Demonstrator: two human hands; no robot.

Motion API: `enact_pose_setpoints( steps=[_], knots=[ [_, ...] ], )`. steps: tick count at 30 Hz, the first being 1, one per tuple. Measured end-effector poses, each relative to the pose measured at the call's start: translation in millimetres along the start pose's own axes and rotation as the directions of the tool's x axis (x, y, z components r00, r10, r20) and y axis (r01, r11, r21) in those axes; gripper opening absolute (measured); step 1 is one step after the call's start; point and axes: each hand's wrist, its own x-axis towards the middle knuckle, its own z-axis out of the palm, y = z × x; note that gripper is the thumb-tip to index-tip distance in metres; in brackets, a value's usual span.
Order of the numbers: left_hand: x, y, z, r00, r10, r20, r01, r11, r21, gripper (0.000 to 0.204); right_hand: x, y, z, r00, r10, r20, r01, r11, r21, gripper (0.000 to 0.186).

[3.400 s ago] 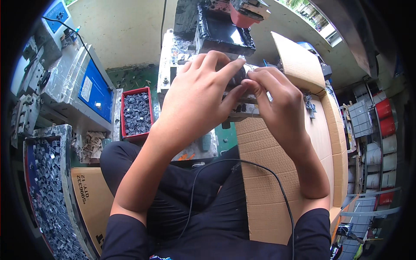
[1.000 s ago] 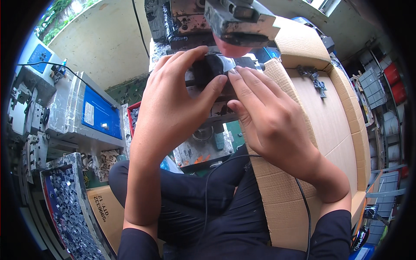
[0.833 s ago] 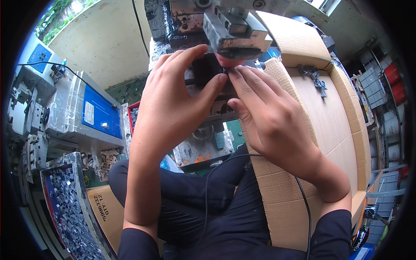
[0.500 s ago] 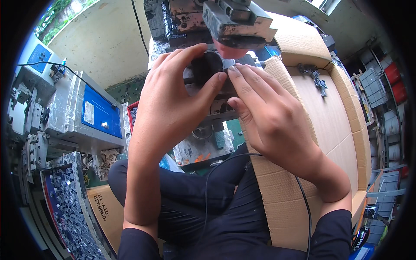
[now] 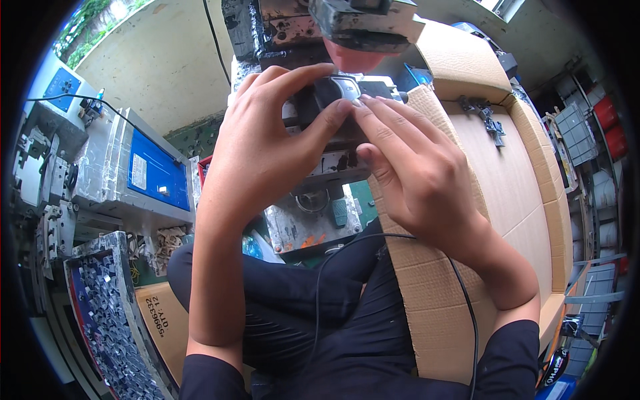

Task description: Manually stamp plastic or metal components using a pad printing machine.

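Soft daylight's reaching you from the upper-left opening [image 5: 100, 28], dimmer over by the grey crates [image 5: 579, 141] on your right, where fisheye bends edges toward black corners!

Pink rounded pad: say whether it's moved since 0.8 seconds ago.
Yes, the pink rounded pad moved up in view against the brown cardboard box, uncovering the curved silver-grey part.

Above the pink pad [image 5: 353, 59], the machine head [image 5: 360, 28] is cut off; below it, fingertips [image 5: 344, 105] partly hide the grey part [image 5: 346, 87].
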Motion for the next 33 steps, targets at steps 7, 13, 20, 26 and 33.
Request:
enact_pose_setpoints(
  steps=[7, 13, 20, 26, 33],
  knots=[
    [0.0, 4.9, 3.3, 0.999, 0.025, 0.024, -0.027, 0.997, 0.071, 0.042, -11.6, 7.2, 0.5, 0.998, 0.011, -0.068, -0.004, 0.995, 0.098, 0.038],
    [-3.2, 10.1, 7.0, 1.000, -0.018, -0.020, 0.020, 0.997, 0.078, 0.041, -15.2, 7.7, -0.2, 0.996, 0.013, -0.084, -0.006, 0.996, 0.086, 0.038],
    [-4.6, 10.3, 10.8, 0.962, 0.079, -0.262, -0.092, 0.995, -0.037, 0.037, -13.7, 12.3, 1.3, 0.995, -0.024, -0.095, 0.031, 0.997, 0.074, 0.037],
    [-70.1, 17.3, -8.1, 0.985, 0.043, -0.169, -0.140, 0.776, -0.616, 0.046, -14.3, -6.4, -17.1, 0.990, -0.056, -0.130, 0.078, 0.982, 0.170, 0.038],
    [-129.6, 16.7, -25.5, 0.968, 0.088, 0.236, 0.151, 0.544, -0.826, 0.054, -18.2, -40.3, -28.4, 0.961, -0.273, -0.032, 0.246, 0.801, 0.546, 0.039]
  ],
)
